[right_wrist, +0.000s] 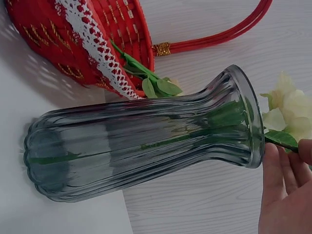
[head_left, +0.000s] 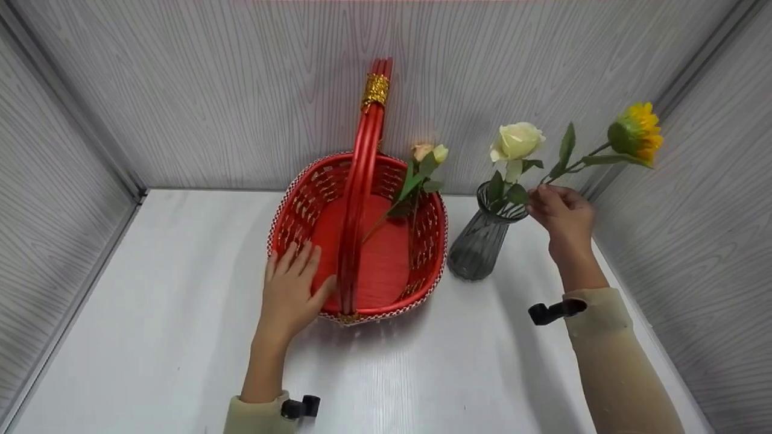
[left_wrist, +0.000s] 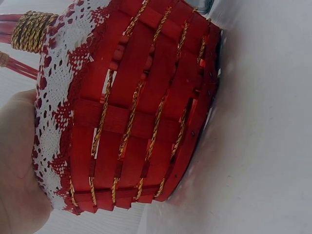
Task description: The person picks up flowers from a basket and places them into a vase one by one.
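Note:
My right hand (head_left: 562, 216) pinches the stem of a yellow sunflower (head_left: 636, 134) just beside the mouth of a grey ribbed glass vase (head_left: 477, 244). The bloom points up and to the right. A cream rose (head_left: 517, 142) stands in the vase, its green stem visible through the glass in the right wrist view. On the near left rim of a red woven basket (head_left: 380, 310) rests my left hand (head_left: 291, 292), fingers spread over the edge. Two more flowers, one peach (head_left: 422, 150) and one pale yellow (head_left: 441, 153), lean against the basket's right inner wall.
The basket's tall red handle (head_left: 363, 150), wrapped in gold near its top, arches over the basket's middle. White lace (left_wrist: 53, 131) trims the rim. Behind the white table (head_left: 181, 253) rises a grey wood-grain panel (head_left: 241, 90), with side panels left and right.

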Demonstrator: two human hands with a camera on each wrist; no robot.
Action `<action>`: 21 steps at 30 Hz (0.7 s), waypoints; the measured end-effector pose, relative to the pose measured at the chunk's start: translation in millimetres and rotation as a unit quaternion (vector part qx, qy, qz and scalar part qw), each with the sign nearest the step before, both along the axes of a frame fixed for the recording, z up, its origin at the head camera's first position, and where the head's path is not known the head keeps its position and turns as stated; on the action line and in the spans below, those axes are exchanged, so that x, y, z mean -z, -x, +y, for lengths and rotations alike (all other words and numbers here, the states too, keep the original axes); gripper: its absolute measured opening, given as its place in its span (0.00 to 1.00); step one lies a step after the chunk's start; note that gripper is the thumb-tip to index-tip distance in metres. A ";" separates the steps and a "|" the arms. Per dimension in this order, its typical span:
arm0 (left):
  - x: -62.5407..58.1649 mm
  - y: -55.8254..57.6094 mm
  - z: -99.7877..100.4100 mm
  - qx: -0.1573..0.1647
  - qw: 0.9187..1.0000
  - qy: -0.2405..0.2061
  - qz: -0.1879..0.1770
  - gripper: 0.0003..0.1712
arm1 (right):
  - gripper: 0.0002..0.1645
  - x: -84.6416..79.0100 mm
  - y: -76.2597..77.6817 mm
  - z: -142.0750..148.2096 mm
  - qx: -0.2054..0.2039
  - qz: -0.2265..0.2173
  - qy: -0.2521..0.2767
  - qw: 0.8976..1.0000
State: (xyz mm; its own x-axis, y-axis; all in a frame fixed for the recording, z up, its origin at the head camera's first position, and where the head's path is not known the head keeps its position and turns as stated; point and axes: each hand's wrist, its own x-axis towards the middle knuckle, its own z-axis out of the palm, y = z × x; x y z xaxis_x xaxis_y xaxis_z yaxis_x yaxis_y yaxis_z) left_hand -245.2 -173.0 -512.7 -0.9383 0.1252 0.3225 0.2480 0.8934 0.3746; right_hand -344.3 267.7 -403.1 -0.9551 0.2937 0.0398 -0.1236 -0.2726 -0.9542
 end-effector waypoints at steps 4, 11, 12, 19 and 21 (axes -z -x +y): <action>1.2 -0.3 0.3 0.000 1.000 0.003 -0.005 0.41 | 0.17 -2.8 -0.8 -0.9 -0.020 -0.020 -0.020 0.999; 1.1 -0.5 0.2 0.002 1.000 0.003 -0.006 0.41 | 0.18 -12.7 -1.4 -2.7 -0.053 -0.060 -0.095 0.992; 1.3 -0.3 0.0 0.002 1.000 0.004 -0.006 0.41 | 0.18 -14.1 -1.7 -2.4 -0.061 -0.066 -0.102 0.991; 1.0 -0.4 -1.1 0.002 1.000 0.008 -0.007 0.41 | 0.17 -18.6 -3.3 -1.6 -0.077 -0.098 -0.131 0.983; 1.7 0.1 -0.6 0.002 1.000 0.006 -0.005 0.41 | 0.16 -17.2 -4.1 -1.2 -0.069 -0.100 -0.129 0.984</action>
State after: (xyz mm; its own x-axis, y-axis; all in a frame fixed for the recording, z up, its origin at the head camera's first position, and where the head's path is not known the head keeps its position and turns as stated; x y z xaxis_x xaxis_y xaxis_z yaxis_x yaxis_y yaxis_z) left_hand -245.3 -173.6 -514.4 -0.9412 0.1326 0.3108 0.2475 0.8967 0.3670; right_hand -340.2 266.5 -385.9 -0.9813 0.1663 -0.0970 0.0952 -0.0190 -0.9953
